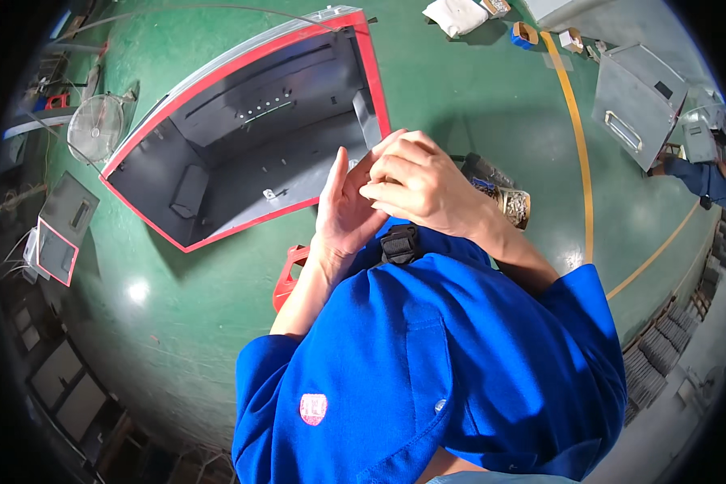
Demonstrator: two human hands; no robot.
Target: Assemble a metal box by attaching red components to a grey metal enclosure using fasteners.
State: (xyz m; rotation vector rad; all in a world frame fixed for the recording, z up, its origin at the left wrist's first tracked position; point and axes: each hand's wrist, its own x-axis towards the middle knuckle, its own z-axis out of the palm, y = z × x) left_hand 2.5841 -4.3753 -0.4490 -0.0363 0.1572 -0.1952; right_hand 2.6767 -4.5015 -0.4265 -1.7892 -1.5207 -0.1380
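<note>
My left hand point(345, 211) is held palm up with its thumb and fingers stretched out. Whether anything small lies in its palm cannot be made out. Just over that palm, my right hand point(423, 181) has its fingers curled and fingertips drawn together. What they pinch, if anything, is hidden. Beyond both hands stands a large grey metal cabinet point(187, 192) with red strip along its rim, its hollow inside facing up toward me. Inside it are a row of small holes and a small pale fitting point(269, 194) near the front wall.
Beside my right forearm are a container of small hardware point(515, 208) and a dark box point(488, 171). A red stool point(289, 278) is by my left arm. A fan point(95, 129) and a smaller cabinet point(71, 211) stand left. Far right, another person point(698, 179) works near a grey cabinet point(641, 101).
</note>
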